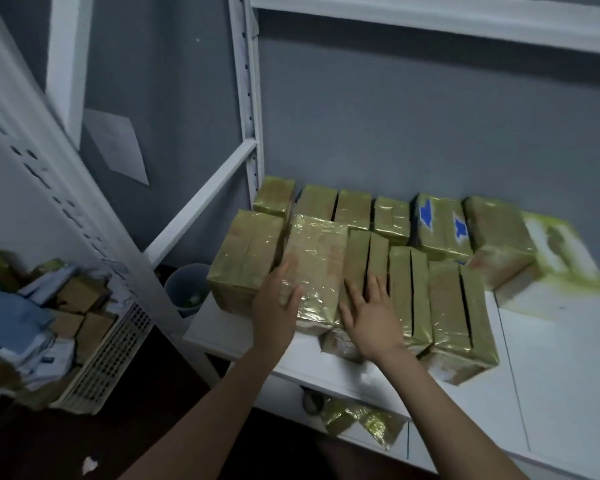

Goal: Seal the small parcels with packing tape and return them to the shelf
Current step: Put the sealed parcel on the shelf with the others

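Several small brown parcels wrapped in glossy tape stand in two rows on the white shelf [551,358]. One tape-covered parcel [317,258] lies tilted on top of the front row. My left hand [278,303] rests flat against its left side, fingers straight. My right hand [368,317] lies with fingers spread on the neighbouring front-row parcel [362,258], just right of the tilted one. A parcel with blue marks [442,223] stands in the back row.
A white upright post [250,98] and a diagonal brace [205,199] bound the shelf's left end. A slotted basket [108,355] with boxes and papers sits at the left. A grey bucket [187,289] stands on the floor below. Wrapped parcels [361,424] lie on the lower shelf.
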